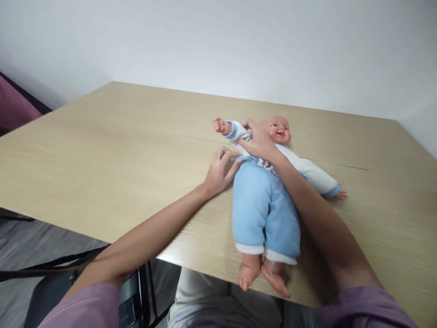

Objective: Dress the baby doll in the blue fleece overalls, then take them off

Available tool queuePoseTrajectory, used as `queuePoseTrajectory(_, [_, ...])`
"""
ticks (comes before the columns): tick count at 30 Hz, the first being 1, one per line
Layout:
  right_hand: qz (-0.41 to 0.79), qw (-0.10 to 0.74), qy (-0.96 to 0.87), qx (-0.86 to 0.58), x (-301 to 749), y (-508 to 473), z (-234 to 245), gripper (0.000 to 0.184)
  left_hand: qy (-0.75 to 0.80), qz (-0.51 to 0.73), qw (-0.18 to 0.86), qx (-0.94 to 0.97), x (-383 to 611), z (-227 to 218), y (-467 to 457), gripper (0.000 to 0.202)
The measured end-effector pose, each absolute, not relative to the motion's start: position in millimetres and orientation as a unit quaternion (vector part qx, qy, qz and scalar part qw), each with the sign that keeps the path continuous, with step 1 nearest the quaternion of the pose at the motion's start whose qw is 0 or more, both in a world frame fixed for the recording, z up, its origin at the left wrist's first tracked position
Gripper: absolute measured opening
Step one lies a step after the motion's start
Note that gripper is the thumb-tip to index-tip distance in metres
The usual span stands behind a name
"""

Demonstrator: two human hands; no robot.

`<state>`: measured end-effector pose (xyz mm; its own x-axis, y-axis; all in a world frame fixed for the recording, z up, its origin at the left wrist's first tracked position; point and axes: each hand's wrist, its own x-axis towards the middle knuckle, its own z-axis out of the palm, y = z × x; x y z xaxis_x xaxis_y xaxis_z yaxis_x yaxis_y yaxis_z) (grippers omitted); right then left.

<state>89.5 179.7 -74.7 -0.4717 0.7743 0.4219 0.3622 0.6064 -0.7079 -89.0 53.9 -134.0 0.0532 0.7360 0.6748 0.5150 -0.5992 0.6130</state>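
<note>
A baby doll (pixel 264 205) lies on its back on a light wooden table (pixel 112 150), feet over the near edge, head toward the wall. It wears fluffy blue trousers and a white top with blue cuffs. My left hand (pixel 221 171) pinches the blue waistband at the doll's side, fingers closed on the fabric. My right hand (pixel 258 141) reaches across the doll's body and grips the white top near its chest and raised arm, fingers curled on the cloth.
The table fills most of the view and meets a plain white wall (pixel 239 45) behind. A dark chair frame (pixel 51 266) stands at the lower left below the table edge. A purple-pink surface (pixel 13 107) shows at the far left.
</note>
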Motion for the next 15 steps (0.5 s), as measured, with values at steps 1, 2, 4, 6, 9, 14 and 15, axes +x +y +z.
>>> queuePoseTrajectory(1, [0.294,0.392,-0.798,-0.350,91.0,179.4,-74.5,0.037,0.431,0.535,0.083,0.722,-89.5,-135.2,53.8,0.041])
queuePoseTrajectory(2, [0.319,0.397,-0.788,-0.346,92.1,179.2,-74.2,0.036,0.425,0.538,0.058,0.726,-90.0,-136.7,53.8,0.040])
queuePoseTrajectory(4, [0.366,0.392,-0.774,-0.336,93.5,178.7,-72.3,0.037,0.416,0.544,0.012,0.729,-90.8,-140.3,54.2,0.037])
queuePoseTrajectory(6, [0.397,0.378,-0.771,-0.323,94.8,178.1,-67.5,0.036,0.417,0.549,-0.007,0.724,-91.6,-143.6,54.6,0.038])
queuePoseTrajectory(9, [0.399,0.358,-0.786,-0.307,99.4,176.6,-54.4,0.034,0.430,0.554,-0.014,0.713,-92.6,-145.8,54.5,0.043])
queuePoseTrajectory(14, [0.386,0.331,-0.805,-0.306,109.4,168.6,-33.5,0.035,0.398,0.569,-0.047,0.718,-95.7,-143.4,49.1,0.039])
queuePoseTrajectory(15, [0.390,0.324,-0.806,-0.307,110.1,166.5,-31.9,0.034,0.386,0.574,-0.045,0.721,-96.4,-142.6,47.5,0.038])
